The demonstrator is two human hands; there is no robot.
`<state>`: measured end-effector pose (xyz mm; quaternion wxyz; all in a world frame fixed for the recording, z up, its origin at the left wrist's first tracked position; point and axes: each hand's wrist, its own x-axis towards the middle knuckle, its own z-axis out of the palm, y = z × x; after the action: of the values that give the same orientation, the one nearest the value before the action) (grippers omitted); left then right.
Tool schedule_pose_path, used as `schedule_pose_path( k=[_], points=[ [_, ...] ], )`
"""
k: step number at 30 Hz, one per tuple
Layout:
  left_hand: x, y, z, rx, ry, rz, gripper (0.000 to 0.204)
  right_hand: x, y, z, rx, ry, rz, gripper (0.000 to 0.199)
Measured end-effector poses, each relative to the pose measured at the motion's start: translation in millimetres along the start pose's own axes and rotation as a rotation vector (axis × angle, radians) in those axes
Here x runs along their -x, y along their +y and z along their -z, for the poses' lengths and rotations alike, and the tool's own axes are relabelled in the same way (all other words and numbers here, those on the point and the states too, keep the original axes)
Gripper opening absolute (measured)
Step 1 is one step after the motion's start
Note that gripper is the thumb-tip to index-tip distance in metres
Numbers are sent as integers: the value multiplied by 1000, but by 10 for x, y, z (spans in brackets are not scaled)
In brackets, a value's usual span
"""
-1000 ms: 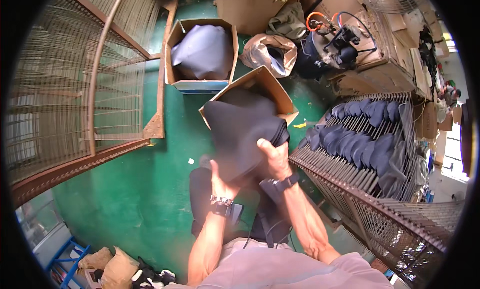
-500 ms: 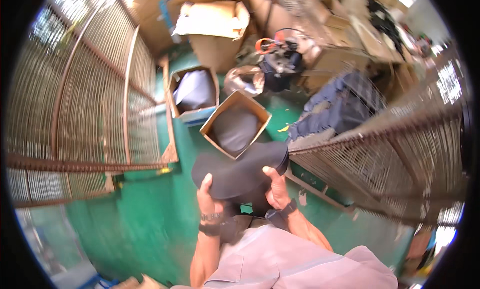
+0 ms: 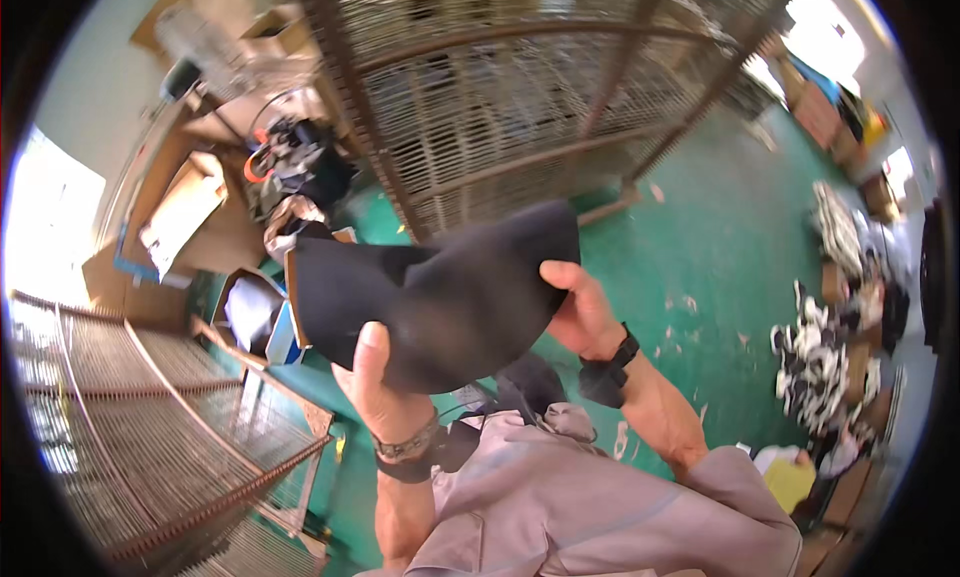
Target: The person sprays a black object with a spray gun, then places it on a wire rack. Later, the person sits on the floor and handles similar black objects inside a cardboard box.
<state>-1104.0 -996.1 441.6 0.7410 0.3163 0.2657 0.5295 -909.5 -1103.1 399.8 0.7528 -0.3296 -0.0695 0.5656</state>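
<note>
A black, smooth, bendable piece [image 3: 450, 302] with a curved outline and a dip in its far edge is held out in front of my body. I cannot make out its exact kind. My left hand [image 3: 382, 382] grips its near left side, thumb on top. Around its right end, my right hand [image 3: 585, 315] is closed, also with the thumb on top; the fingers of both hands are mostly hidden beneath. Behind the piece's left end, a cardboard box [image 3: 292, 287] is largely covered. Next to it stands an open box with a grey-lilac item [image 3: 253, 312] inside.
A tall rack with wire shelves [image 3: 500, 107] stands ahead, and another wire rack [image 3: 150, 417] is at the left. Cartons [image 3: 190, 202] and a dark heap [image 3: 315, 167] are at the far left. White-and-black pieces [image 3: 815, 362] lie piled at the right on the green floor [image 3: 660, 247].
My view has swung to the right, so the rack is now ahead and the boxes have shifted left. The black piece is lifted nearer, away from the box, still in both hands.
</note>
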Motion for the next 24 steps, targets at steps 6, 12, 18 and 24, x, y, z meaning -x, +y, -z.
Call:
schedule_pose_path(
  k=[6, 12, 18, 24],
  points=[
    [486, -295, -963, 78, -300, 238, 64, 991, -1006, 442, -273, 85, 223, 49],
    [831, -1156, -1483, -147, -562, 274, 69, 1581, -999, 1695, -378, 283, 192, 46],
    [1057, -2324, -1937, -153, -432, 575, 61, 2314, -1508, 2615, -564, 376, 266, 46],
    [1128, -3449, -2650, -147, -442, 834, 58, 2669, -2240, 3397, -511, 500, 412, 44]
  ],
)
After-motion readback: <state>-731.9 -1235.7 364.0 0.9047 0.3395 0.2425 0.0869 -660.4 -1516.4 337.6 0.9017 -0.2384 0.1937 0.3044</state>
